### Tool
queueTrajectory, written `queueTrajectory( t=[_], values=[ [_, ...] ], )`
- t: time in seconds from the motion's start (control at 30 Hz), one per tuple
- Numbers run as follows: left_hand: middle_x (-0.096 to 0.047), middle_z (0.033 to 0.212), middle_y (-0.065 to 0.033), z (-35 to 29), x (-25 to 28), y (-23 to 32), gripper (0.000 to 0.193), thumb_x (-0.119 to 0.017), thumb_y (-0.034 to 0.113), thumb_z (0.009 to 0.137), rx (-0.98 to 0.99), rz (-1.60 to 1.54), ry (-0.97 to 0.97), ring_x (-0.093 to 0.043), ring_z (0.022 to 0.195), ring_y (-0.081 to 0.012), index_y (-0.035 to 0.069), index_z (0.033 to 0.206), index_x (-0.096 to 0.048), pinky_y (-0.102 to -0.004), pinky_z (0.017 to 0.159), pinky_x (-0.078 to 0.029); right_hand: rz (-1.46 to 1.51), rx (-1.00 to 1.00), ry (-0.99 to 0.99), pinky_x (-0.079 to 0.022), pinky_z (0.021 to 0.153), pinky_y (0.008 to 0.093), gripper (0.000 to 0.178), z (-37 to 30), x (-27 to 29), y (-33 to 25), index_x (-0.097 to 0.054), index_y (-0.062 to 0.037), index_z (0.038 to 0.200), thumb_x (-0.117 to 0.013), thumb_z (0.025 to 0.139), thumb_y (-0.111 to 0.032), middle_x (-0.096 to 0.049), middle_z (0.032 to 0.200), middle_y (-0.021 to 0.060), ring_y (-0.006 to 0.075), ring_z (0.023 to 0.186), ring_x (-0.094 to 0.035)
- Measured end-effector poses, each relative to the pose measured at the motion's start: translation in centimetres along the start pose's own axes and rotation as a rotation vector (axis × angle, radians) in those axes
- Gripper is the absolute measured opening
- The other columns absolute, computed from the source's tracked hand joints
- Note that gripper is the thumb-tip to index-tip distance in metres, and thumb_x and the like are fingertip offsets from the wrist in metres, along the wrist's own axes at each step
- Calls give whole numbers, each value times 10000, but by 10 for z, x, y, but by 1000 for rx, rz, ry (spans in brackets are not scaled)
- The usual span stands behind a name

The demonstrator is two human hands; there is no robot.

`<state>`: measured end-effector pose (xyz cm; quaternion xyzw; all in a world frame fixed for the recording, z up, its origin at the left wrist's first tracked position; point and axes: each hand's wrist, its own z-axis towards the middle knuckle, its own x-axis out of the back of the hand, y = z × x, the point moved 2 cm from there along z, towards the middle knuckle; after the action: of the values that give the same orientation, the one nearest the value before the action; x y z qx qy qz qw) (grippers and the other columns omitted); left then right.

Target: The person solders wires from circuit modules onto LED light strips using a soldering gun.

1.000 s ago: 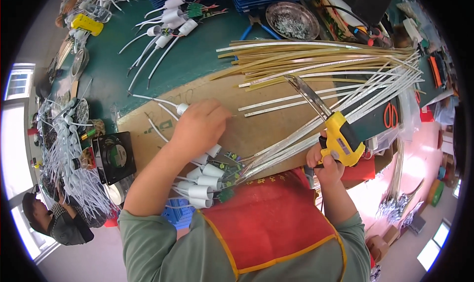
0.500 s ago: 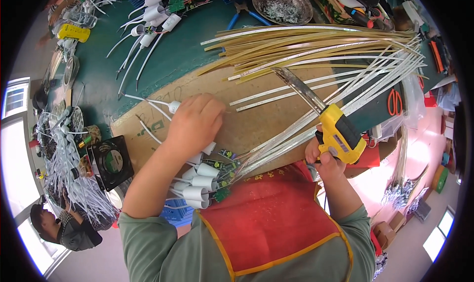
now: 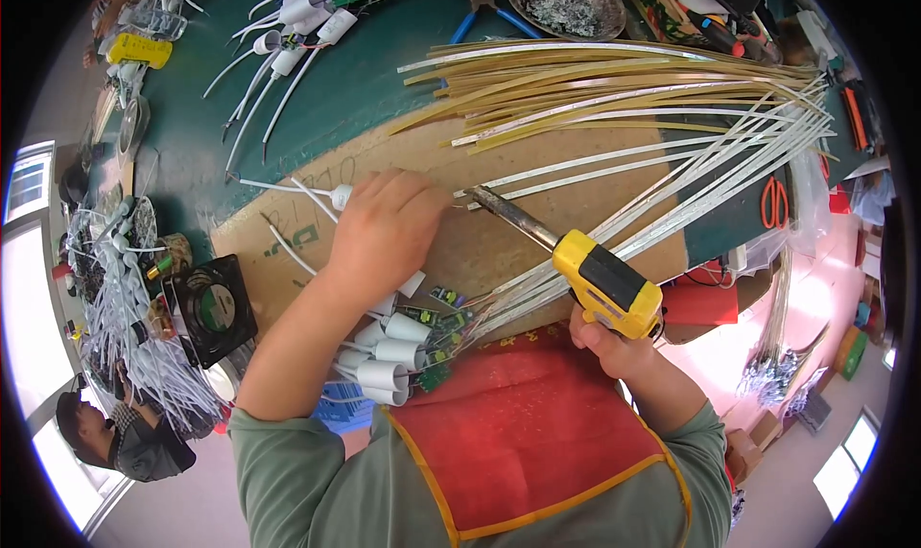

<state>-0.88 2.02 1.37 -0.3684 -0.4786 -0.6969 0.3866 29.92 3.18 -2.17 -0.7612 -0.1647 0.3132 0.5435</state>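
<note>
My left hand (image 3: 386,226) is closed, its back toward the view. Out of its left side pokes the end of a white plastic housing (image 3: 340,197) with a white cable; the rest is hidden in the fingers. Thin wire ends show by its fingertips. My right hand (image 3: 614,345) is wrapped round the grip of a yellow and black soldering gun (image 3: 606,284). Its metal tip points left, just right of my left fingertips, close to the ends of two white LED strips (image 3: 566,169). Whether tip and strip touch, I cannot tell.
White housings with green circuit boards (image 3: 391,354) lie below my left forearm. Yellow-backed strips (image 3: 576,87) are heaped beyond the brown board (image 3: 336,250). Blue-handled pliers (image 3: 489,12) and a metal dish (image 3: 566,6) stand at the back. A black fan (image 3: 213,310) sits left, red-handled scissors (image 3: 773,202) right.
My right hand has brought the soldering gun left and down, its tip now beside my left fingertips. My left hand has shifted only slightly, still holding the housing.
</note>
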Motion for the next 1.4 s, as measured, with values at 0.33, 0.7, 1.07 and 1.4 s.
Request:
queueTrajectory(
  t=[0.33, 0.7, 1.07, 1.4],
  values=[
    [-657, 936, -81, -1, -5, 11, 186, -703, 26, 779, -27, -54, 4, -627, 868, -307, 87, 954, -687, -412, 775, -492, -174, 67, -110, -461, 620, 282, 221, -7, 12, -2, -602, -13, 1030, -724, 879, -118, -603, 820, 33, 132, 711, -571],
    [-652, 924, -78, 0, -3, 14, 198, -720, 21, 764, -20, -40, 9, -631, 869, -309, 87, 947, -682, -411, 776, -500, -109, 63, -31, -457, 625, 286, 275, -8, 6, -4, -583, -1, 1050, -731, 870, -148, -593, 828, 44, 147, 705, -567],
    [-653, 915, -63, 2, -5, 13, 168, -721, 32, 770, -37, -35, -15, -623, 862, -291, 89, 923, -678, -396, 755, -486, -169, 58, -64, -440, 534, 267, 586, -11, 9, 9, -446, 28, 1313, -690, 932, -344, -556, 740, 66, 133, 593, -513],
    [-653, 915, -58, 3, -5, 15, 152, -723, 46, 776, -32, -22, -24, -619, 868, -291, 93, 913, -676, -397, 759, -479, -123, 9, -59, -439, 542, 270, 575, -14, 12, 13, -450, 30, 1296, -694, 925, -335, -550, 753, 62, 131, 601, -510]
  ],
)
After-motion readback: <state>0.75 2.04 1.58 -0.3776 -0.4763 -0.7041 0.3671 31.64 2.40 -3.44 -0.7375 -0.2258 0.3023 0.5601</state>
